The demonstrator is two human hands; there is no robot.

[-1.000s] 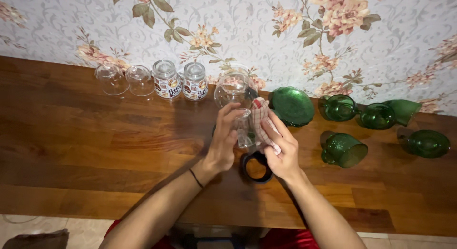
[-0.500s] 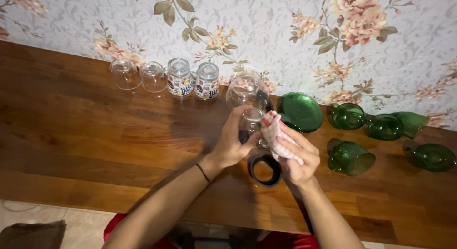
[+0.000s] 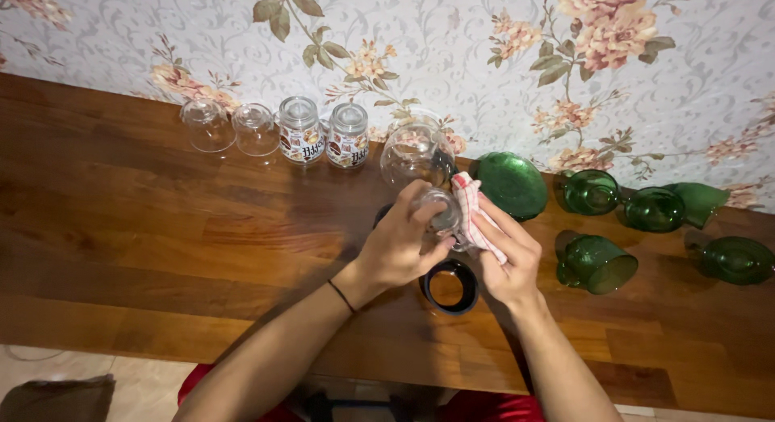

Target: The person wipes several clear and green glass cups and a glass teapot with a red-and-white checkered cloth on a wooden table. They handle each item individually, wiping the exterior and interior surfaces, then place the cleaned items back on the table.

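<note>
My left hand grips a small clear glass held above the wooden table. My right hand presses a red-and-white checked cloth against the side of that glass. Just below the hands a black ring lies flat on the table. Behind the glass stands a large clear glass jar, partly hidden by my fingers.
Along the floral wall stand two upturned clear glasses, two printed glass jars, a green glass plate and several green glass cups, some lying on their sides. The table's front edge runs near my body.
Both hands turned the glass and shifted the cloth along it; the view moved slightly, so the glass sits a little lower against my left palm.
</note>
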